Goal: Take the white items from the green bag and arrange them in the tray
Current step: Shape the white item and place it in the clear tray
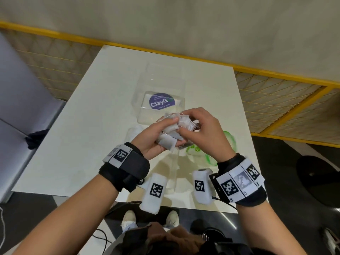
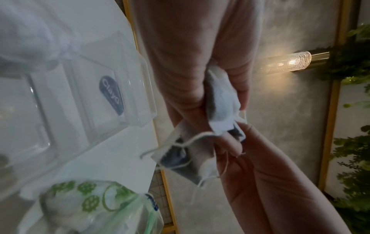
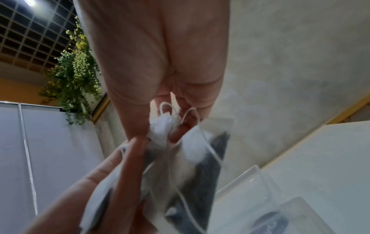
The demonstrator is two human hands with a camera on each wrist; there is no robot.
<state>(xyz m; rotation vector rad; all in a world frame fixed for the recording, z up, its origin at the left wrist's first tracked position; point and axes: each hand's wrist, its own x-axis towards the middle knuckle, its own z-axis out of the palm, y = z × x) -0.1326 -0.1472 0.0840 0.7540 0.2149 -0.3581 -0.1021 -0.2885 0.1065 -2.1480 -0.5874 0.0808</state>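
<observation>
Above the table's middle I hold a bundle of white tea bags (image 1: pixel 171 132) with loose strings in both hands. My left hand (image 1: pixel 160 130) grips the bundle from below, thumb pressed on top. My right hand (image 1: pixel 199 124) pinches tea bags (image 3: pixel 192 150) at the bundle's right side. In the left wrist view one tea bag (image 2: pixel 222 101) sits in the curled left fingers and others hang toward the right hand (image 2: pixel 260 174). The clear tray (image 1: pixel 182 100) with a purple sticker lies just beyond my hands. The green-printed bag (image 1: pixel 229 138) lies on the table under my right hand, also in the left wrist view as the green bag (image 2: pixel 90 202).
The white table (image 1: pixel 92 126) has a yellow-railed mesh fence (image 1: pixel 276 100) along its far and right sides. A grey sofa (image 1: pixel 16 107) stands to the left. The near table edge runs above my shoes (image 1: pixel 128 219).
</observation>
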